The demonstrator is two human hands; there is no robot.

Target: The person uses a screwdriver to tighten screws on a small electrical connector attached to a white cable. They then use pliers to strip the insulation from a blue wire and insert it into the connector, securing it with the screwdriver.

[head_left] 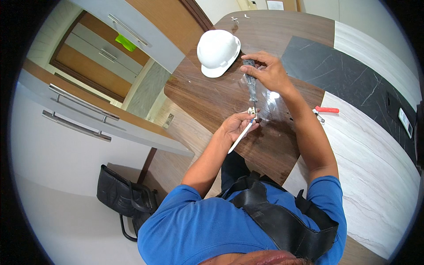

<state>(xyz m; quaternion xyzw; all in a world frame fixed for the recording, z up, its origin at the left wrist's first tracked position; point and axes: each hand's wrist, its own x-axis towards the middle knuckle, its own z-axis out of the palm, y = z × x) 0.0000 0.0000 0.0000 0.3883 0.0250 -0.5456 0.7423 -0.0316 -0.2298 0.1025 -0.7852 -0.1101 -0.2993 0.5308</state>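
Observation:
My right hand (271, 73) grips the top of a screwdriver (251, 86) with a dark, partly see-through handle. The screwdriver points down, its tip at a small white plastic fitting (252, 111). Below it, my left hand (237, 125) pinches this fitting between thumb and fingers. A straight white cable-like piece (240, 137) runs from the same hand down toward my lap. Whether the tip sits in a screw is too small to tell. Under and beside the screwdriver, a clear plastic bag (271, 100) lies on the brown wooden table (198, 92).
A white hard hat (216, 53) stands toward the table's far left. Red-handled pliers (327, 109) lie right of my right forearm. Small white pieces (235, 19) are at the far end. A phone-like device (405, 123) rests far right. A black chair (126, 192) stands lower left.

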